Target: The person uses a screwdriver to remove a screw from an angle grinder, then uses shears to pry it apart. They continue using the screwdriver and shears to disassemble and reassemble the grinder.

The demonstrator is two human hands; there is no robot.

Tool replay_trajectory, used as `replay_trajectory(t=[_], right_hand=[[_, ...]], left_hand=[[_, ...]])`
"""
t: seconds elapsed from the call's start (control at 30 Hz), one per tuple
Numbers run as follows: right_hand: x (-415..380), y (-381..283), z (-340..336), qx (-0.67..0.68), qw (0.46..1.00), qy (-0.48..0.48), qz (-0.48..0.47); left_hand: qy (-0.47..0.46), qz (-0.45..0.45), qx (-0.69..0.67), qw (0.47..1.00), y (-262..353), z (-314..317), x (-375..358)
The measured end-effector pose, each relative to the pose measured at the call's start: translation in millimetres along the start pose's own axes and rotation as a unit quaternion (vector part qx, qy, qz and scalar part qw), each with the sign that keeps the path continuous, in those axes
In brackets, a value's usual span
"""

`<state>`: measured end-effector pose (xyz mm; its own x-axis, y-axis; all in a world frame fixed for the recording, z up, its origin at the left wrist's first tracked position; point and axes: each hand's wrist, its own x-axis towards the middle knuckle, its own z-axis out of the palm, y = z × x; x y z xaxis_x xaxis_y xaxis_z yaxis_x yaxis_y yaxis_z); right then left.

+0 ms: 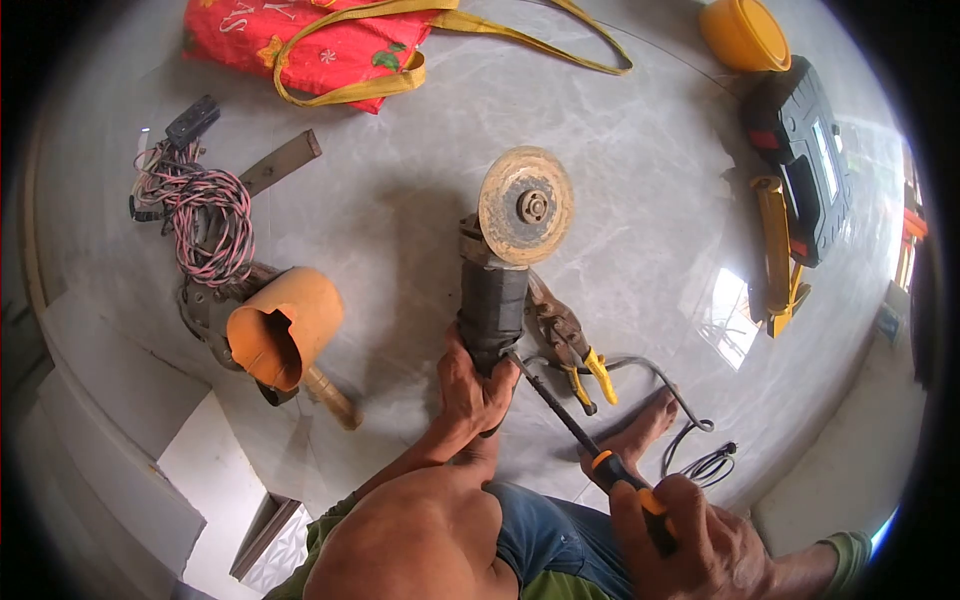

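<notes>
An angle grinder (492,300) with a worn, dusty disc (553,205) stands roughly upright at the centre, its disc end away from me. My left hand (470,388) is wrapped round the lower end of its black body. My right hand (700,540) grips the orange and black handle of a screwdriver (562,413). The screwdriver's long shaft points up and left, and its tip meets the grinder's lower end beside my left thumb. Pliers with yellow handles (567,335) lie on the floor just right of the grinder.
On the tiled floor (400,150) are a red bag (340,60), coiled pink-black cable (210,220), an orange cylinder (310,310) over another tool, a yellow container (735,35), a black case (805,150) and a yellow tool (775,250). A black cord runs near my foot (645,430).
</notes>
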<state>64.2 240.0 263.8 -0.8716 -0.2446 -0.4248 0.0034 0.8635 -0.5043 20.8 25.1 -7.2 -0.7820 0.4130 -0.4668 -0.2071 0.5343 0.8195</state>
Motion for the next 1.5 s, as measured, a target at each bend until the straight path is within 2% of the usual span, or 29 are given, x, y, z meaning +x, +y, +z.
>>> replay_trajectory(t=[0.1, 0.23, 0.3, 0.43, 0.53, 0.67, 0.73, 0.87, 0.93, 1.07, 1.17, 1.23, 1.33, 1.47, 1.5], right_hand=[[2.1, -7.1, 1.2, -0.01, 1.0, -0.009, 0.002], [-0.5, -12.5, 6.4, 0.051, 0.998, -0.011, 0.034], [-0.2, -11.2, 5.6, 0.079, 0.996, -0.001, 0.046], [-2.3, -5.9, 9.4, 0.125, 0.991, 0.019, 0.042], [-6.8, -7.6, 9.5, 0.144, 0.988, -0.012, 0.058], [-5.4, -8.3, 13.9, 0.104, 0.993, -0.01, 0.052], [-3.7, -8.8, 11.3, 0.198, 0.974, -0.015, 0.111], [3.2, -11.3, 6.6, 0.253, 0.954, 0.004, 0.162], [10.3, -15.6, 5.7, 0.204, 0.936, 0.015, 0.287], [2.1, -10.9, 8.3, 0.273, 0.937, 0.029, 0.216], [8.3, -8.3, 2.8, 0.279, 0.922, 0.053, 0.264], [10.5, -2.4, 6.3, 0.369, 0.874, 0.114, 0.295], [10.9, -1.3, 9.9, 0.387, 0.859, 0.139, 0.303], [11.2, -2.4, -1.3, 0.401, 0.855, 0.105, 0.312], [11.1, 1.8, -5.0, 0.379, 0.873, 0.084, 0.296]], left_hand=[[-0.021, 0.041, 0.008, 0.999, -0.1, -2.4, 3.3], [-0.006, 0.007, 0.0, 1.0, -0.9, -1.7, -1.3], [-0.003, 0.028, 0.036, 0.999, -1.6, -1.4, -2.0], [-0.003, 0.048, 0.004, 0.999, -3.2, -1.6, 1.4], [-0.019, 0.053, 0.043, 0.997, -3.6, -1.9, 1.6], [-0.01, 0.053, 0.019, 0.998, -1.3, -0.8, 2.3], [-0.003, 0.049, 0.013, 0.999, -1.0, -1.7, 1.6], [-0.025, 0.068, 0.038, 0.997, -10.8, -2.3, -0.5], [-0.019, 0.091, 0.045, 0.995, -7.2, -1.9, 0.9], [-0.004, 0.083, 0.015, 0.996, -3.9, -1.0, 1.6], [-0.003, 0.082, 0.03, 0.996, -5.0, -0.8, -0.4], [0.001, 0.077, 0.046, 0.996, -4.9, -0.5, -1.2], [-0.018, 0.05, 0.012, 0.999, -4.3, -1.0, 0.0], [-0.028, 0.049, 0.019, 0.998, -5.4, -1.9, 1.1], [-0.025, 0.061, 0.027, 0.997, -6.0, -1.6, 0.7]])
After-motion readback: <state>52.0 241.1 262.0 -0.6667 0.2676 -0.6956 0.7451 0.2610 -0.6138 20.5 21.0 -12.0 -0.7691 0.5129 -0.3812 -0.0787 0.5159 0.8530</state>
